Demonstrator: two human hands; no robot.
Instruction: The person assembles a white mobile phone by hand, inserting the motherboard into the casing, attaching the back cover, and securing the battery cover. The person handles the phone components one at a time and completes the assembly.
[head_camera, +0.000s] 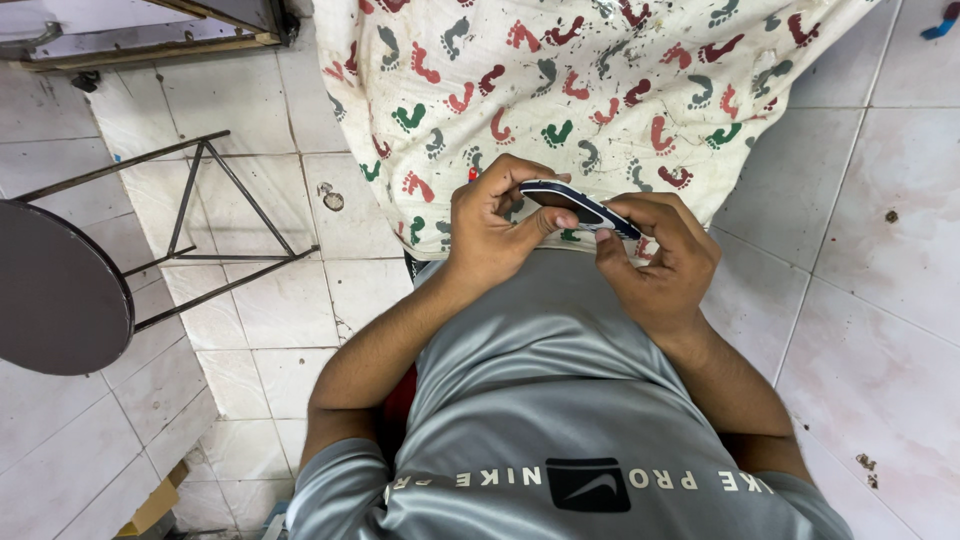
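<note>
A dark blue slim device, like a phone seen edge-on (578, 206), sits between both hands in front of my chest. My left hand (495, 222) grips its left end, thumb pressed along the top edge. My right hand (655, 255) holds the right end from below, fingers curled around it. Behind the hands lies a white cloth printed with red, green and grey footprints (590, 90). I wear a grey shirt (560, 400).
A round dark stool seat (55, 290) on a black metal frame (205, 215) stands at the left. White floor tiles (880, 260) surround me, stained in places. A wooden-edged panel (150, 30) lies at the top left.
</note>
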